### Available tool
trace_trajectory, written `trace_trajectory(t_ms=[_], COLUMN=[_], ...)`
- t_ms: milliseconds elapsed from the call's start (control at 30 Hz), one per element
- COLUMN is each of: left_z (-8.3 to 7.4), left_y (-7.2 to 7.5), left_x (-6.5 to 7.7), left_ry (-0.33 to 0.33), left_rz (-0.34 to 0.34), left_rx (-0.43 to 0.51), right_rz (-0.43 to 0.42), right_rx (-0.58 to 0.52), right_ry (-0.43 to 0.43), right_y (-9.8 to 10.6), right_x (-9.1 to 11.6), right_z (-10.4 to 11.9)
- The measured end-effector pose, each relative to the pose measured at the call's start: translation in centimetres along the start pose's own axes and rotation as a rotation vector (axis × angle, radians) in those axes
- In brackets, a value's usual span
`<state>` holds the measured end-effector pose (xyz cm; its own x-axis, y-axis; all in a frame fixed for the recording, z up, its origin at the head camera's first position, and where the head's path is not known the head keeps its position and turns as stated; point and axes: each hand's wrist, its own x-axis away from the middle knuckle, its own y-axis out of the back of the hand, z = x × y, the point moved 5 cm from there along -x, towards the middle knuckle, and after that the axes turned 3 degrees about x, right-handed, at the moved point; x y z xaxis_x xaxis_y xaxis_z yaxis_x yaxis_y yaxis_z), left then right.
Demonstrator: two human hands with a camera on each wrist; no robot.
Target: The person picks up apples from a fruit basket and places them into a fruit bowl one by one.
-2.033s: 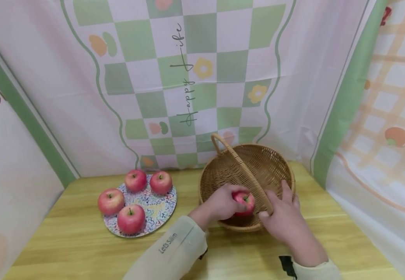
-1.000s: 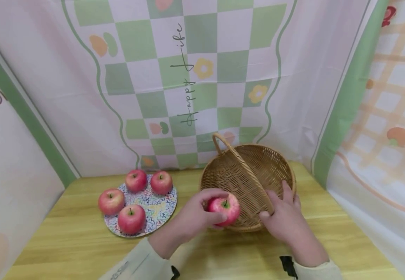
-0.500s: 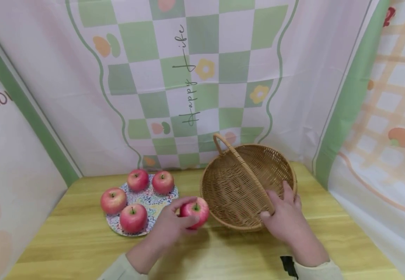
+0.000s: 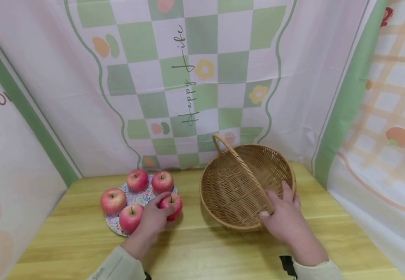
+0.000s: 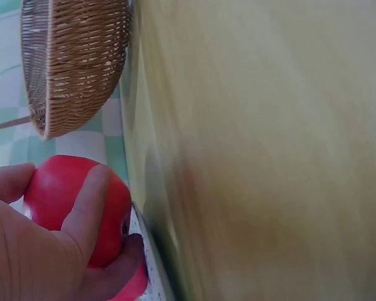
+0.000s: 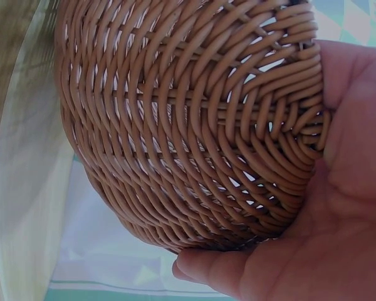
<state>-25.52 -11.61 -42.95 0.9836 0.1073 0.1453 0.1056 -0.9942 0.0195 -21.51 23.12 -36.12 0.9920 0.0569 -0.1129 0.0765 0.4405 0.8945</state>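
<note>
In the head view my left hand (image 4: 152, 217) holds a red apple (image 4: 174, 205) at the right edge of a round patterned plate (image 4: 140, 197). The left wrist view has my thumb and fingers around this apple (image 5: 66, 185); whether it touches the plate I cannot tell. Several other apples (image 4: 113, 201) sit on the plate, one of them partly behind my left hand. My right hand (image 4: 285, 219) grips the near right rim of a wicker basket (image 4: 223, 196) beside the foot of its handle. Close up in the right wrist view is the woven basket side (image 6: 175, 132).
Everything stands on a wooden table (image 4: 202, 252). Behind it hangs a green-and-white checked cloth (image 4: 202, 93), close to the basket's far side. Printed cloth (image 4: 398, 116) also hangs at the right, and a white panel (image 4: 13, 155) borders the left.
My left hand has carried the apple out of the basket and leftward to the plate's right edge. My right hand and the basket have stayed in place.
</note>
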Motion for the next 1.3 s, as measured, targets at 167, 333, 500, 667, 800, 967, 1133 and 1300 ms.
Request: trace_trajectory(t_ms=[167, 333, 500, 667, 800, 967, 1133, 1300], left_z=[-0.7, -0.8, -1.1, -1.4, -1.9, -2.3, -2.5, -2.4], left_y=[0.2, 0.8, 1.2, 1.2, 1.3, 1.1, 0.8, 0.6], left_x=[0.0, -0.4, -0.6, -0.6, -0.5, -0.3, -0.1, -0.1], left_ry=[-0.018, -0.025, -0.018, -0.052, -0.156, -0.242, -0.275, -0.244], left_rz=[-0.015, -0.029, -0.036, -0.051, -0.078, -0.098, -0.1, -0.101], left_rx=[-0.091, -0.097, -0.137, -0.301, -0.482, -0.595, -0.657, -0.685], right_rz=[-0.004, 0.001, 0.0, 0.003, 0.001, -0.002, -0.001, 0.005], right_rx=[0.003, -0.001, -0.002, -0.001, -0.004, -0.001, -0.003, -0.01], right_ry=[0.001, 0.002, 0.004, -0.001, -0.005, -0.002, -0.004, -0.009], right_y=[0.0, 0.0, 0.0, 0.0, 0.0, 0.0, -0.1, -0.1], right_x=[0.0, 0.0, 0.0, 0.0, 0.1, 0.1, 0.0, 0.0], right_z=[0.0, 0.0, 0.0, 0.1, 0.2, 0.0, 0.0, -0.1])
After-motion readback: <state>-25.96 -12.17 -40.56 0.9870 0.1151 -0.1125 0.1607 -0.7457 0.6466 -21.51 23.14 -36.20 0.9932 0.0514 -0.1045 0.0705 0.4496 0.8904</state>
